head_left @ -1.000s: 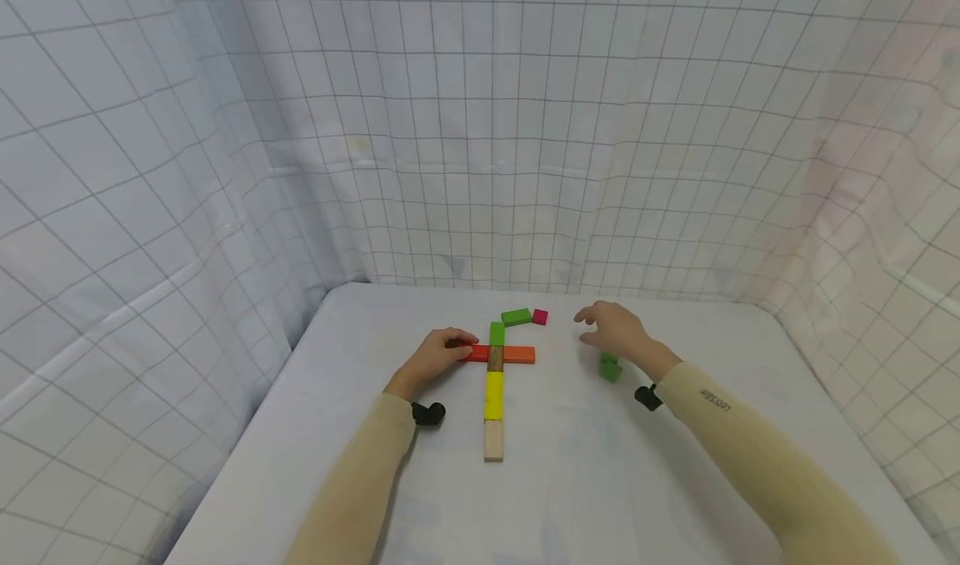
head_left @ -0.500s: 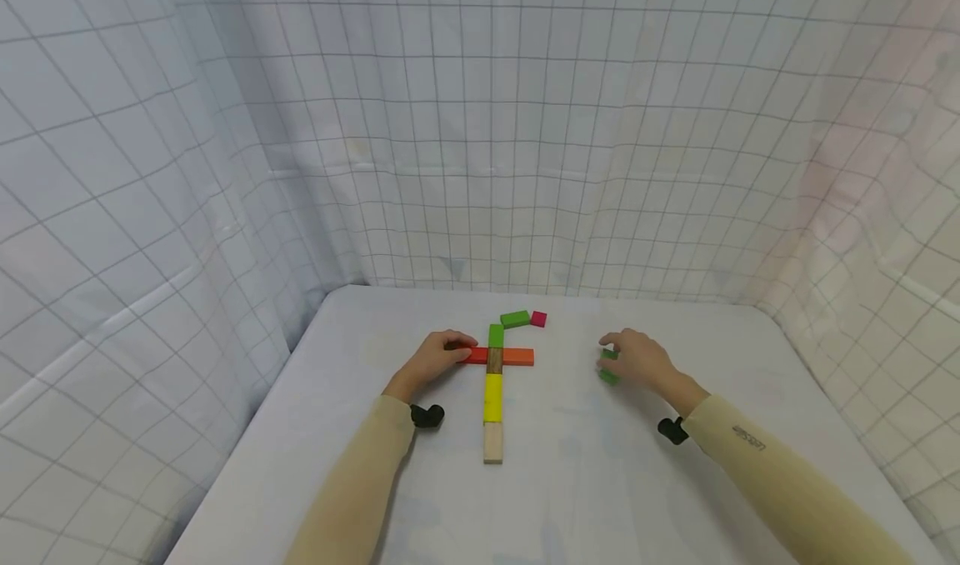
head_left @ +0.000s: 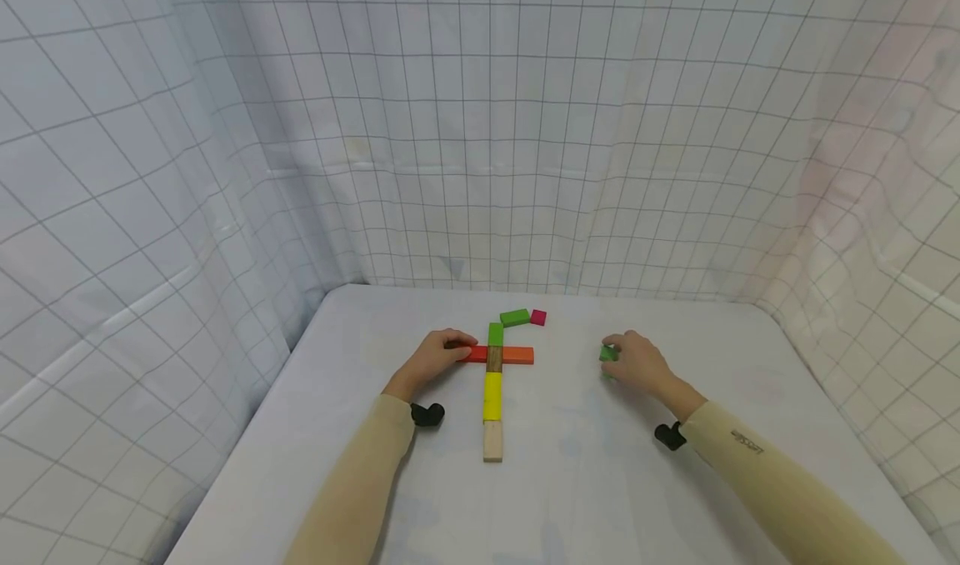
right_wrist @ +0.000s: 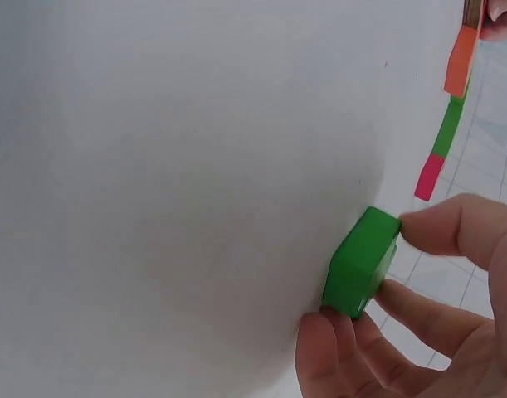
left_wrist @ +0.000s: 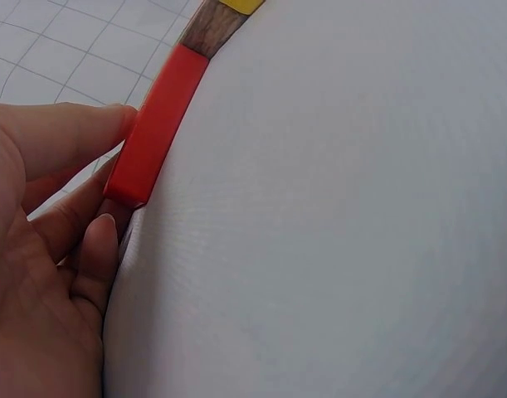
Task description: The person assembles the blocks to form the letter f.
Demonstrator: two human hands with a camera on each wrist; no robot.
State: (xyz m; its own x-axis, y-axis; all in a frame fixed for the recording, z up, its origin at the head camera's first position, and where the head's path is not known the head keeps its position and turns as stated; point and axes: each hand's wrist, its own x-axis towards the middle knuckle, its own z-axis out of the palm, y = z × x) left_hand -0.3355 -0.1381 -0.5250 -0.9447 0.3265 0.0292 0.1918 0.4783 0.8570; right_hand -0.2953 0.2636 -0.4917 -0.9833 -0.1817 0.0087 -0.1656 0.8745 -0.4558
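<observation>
My left hand (head_left: 433,358) pinches the outer end of a red block (left_wrist: 158,128), with the thumb on its near side; the fingertips behind it are partly hidden. That block lies end to end with a brown block (head_left: 494,359) in a cross-shaped layout. An orange block (head_left: 518,355) extends to the right, a green block (head_left: 497,334) beyond, and a yellow block (head_left: 492,397) and a plain wooden block (head_left: 492,442) toward me. Off to the right, my right hand (head_left: 637,363) holds green block material (right_wrist: 361,261) between thumb and fingers; whether it is one piece or two is unclear.
A loose green block (head_left: 515,317) and a small pink block (head_left: 538,317) lie at the back, beyond the cross. White gridded curtains (head_left: 480,173) enclose the white table (head_left: 585,465) at the back and sides.
My right hand has come down and toward me onto the green pieces, and its thumb and fingers have closed on them. The left hand has stayed at the red block.
</observation>
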